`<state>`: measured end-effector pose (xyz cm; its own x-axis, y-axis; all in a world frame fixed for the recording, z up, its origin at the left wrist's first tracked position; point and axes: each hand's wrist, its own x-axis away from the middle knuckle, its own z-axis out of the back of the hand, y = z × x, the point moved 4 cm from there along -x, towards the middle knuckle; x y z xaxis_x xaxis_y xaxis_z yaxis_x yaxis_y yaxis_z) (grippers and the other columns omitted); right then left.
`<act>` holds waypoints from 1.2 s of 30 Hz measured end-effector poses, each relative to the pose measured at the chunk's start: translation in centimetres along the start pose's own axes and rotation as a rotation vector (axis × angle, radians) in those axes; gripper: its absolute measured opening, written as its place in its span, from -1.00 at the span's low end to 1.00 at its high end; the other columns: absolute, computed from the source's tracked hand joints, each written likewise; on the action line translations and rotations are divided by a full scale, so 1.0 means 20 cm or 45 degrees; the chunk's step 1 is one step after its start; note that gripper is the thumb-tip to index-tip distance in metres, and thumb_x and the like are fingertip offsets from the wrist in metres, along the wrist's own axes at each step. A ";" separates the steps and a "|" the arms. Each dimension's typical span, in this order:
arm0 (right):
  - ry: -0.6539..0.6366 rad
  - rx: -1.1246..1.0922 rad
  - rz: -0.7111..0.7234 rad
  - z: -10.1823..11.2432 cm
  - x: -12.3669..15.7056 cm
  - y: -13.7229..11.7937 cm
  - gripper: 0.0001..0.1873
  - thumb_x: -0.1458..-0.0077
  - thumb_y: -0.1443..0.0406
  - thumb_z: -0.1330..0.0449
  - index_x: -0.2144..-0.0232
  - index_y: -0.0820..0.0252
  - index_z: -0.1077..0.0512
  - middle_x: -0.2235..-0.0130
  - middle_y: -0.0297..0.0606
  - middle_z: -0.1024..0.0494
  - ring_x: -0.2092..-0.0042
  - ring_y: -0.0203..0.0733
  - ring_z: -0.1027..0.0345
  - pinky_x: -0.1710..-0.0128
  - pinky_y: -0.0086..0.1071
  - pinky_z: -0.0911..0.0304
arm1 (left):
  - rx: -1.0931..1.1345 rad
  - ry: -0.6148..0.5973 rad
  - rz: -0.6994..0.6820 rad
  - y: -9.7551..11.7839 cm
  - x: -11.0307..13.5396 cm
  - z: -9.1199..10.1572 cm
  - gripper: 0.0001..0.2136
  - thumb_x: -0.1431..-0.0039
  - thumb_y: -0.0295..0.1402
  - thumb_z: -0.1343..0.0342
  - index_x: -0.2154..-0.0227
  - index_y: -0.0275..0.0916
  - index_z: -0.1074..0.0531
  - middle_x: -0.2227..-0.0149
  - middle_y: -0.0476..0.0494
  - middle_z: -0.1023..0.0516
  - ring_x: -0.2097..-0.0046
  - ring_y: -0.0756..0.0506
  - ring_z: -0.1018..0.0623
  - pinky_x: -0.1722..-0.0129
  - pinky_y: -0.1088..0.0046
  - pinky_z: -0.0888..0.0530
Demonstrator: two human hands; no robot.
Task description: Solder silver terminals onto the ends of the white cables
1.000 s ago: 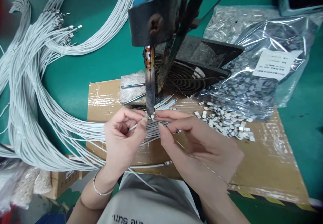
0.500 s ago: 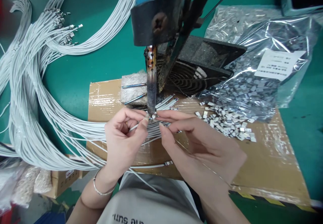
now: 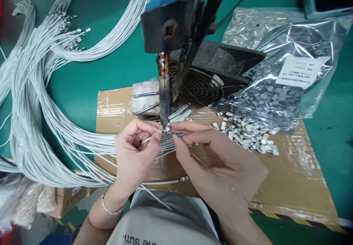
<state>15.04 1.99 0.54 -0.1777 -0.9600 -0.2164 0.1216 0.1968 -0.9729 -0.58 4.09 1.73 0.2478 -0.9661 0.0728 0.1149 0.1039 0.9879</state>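
Observation:
My left hand (image 3: 135, 153) pinches the end of a thin white wire (image 3: 150, 139) between thumb and forefinger, right under the tip of a fixed soldering iron (image 3: 163, 90). Facing it, my right hand (image 3: 217, 156) pinches a tiny metal piece (image 3: 168, 128) at that same tip, its other fingers stretched out. Both hands hover over a taped cardboard sheet (image 3: 286, 175). More white wire ends (image 3: 180, 112) lie beneath the iron.
Big loops of white wires (image 3: 35, 101) fill the left of the green table (image 3: 93, 75). A black fan housing (image 3: 209, 75) sits behind the iron. Small metal pieces (image 3: 248, 134) spill from a clear bag (image 3: 281, 90) at the right. A small box (image 3: 66, 197) hangs low left.
Nothing has visibly changed but a slight shift of the view; both hands stay pinched at the iron's tip.

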 end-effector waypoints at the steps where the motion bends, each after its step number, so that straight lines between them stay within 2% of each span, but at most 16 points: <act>1: -0.001 -0.001 0.000 0.00 0.00 0.00 -0.75 -0.18 0.55 -0.35 0.30 0.07 -0.55 0.08 -0.38 -0.76 0.03 -0.26 -0.69 -0.05 -0.41 -0.54 | 0.002 -0.001 0.000 0.00 0.00 0.00 -0.86 -0.09 -0.58 -0.35 0.48 -0.22 -0.61 0.36 -0.01 -0.72 0.55 0.13 -0.37 0.60 0.65 -0.29; 6: 0.000 0.008 0.001 0.00 0.00 0.00 -0.77 -0.19 0.53 -0.35 0.31 0.07 -0.55 0.08 -0.36 -0.77 0.04 -0.23 -0.70 -0.04 -0.38 -0.55 | 0.010 -0.013 0.001 0.00 0.01 0.01 -0.86 -0.11 -0.57 -0.36 0.48 -0.22 -0.60 0.35 -0.02 -0.72 0.56 0.13 -0.33 0.61 0.64 -0.26; 16: 0.000 -0.023 0.003 -0.01 -0.01 0.00 -0.76 -0.18 0.52 -0.35 0.31 0.06 -0.55 0.11 -0.34 -0.77 0.05 -0.18 -0.70 -0.02 -0.31 -0.58 | -0.022 -0.019 0.011 -0.02 0.00 0.02 -0.88 -0.12 -0.50 -0.39 0.48 -0.24 -0.59 0.35 -0.12 -0.71 0.55 0.08 -0.41 0.61 0.60 -0.31; 25: 0.018 -0.014 -0.032 -0.01 -0.01 -0.01 -0.77 -0.23 0.49 -0.33 0.33 0.02 -0.56 0.12 -0.31 -0.77 0.07 -0.13 -0.71 0.01 -0.26 -0.61 | -0.010 -0.012 0.030 -0.01 0.00 0.01 -0.87 -0.08 -0.53 -0.40 0.48 -0.24 -0.58 0.37 -0.10 -0.70 0.53 0.08 -0.42 0.60 0.60 -0.31; 36: 0.048 0.007 0.037 -0.01 -0.01 -0.01 -0.76 -0.22 0.49 -0.35 0.32 0.00 -0.59 0.15 -0.32 -0.77 0.17 -0.14 -0.70 0.09 -0.26 -0.61 | 0.014 -0.018 0.024 -0.01 0.01 0.01 -0.87 -0.14 -0.53 -0.38 0.46 -0.23 -0.59 0.36 -0.10 -0.71 0.50 0.06 -0.49 0.57 0.61 -0.37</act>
<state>14.94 2.12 0.74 -0.2105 -0.9458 -0.2473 0.1326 0.2230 -0.9658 -0.68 3.81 1.57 0.2361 -0.9673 0.0931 0.0999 0.1195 0.9878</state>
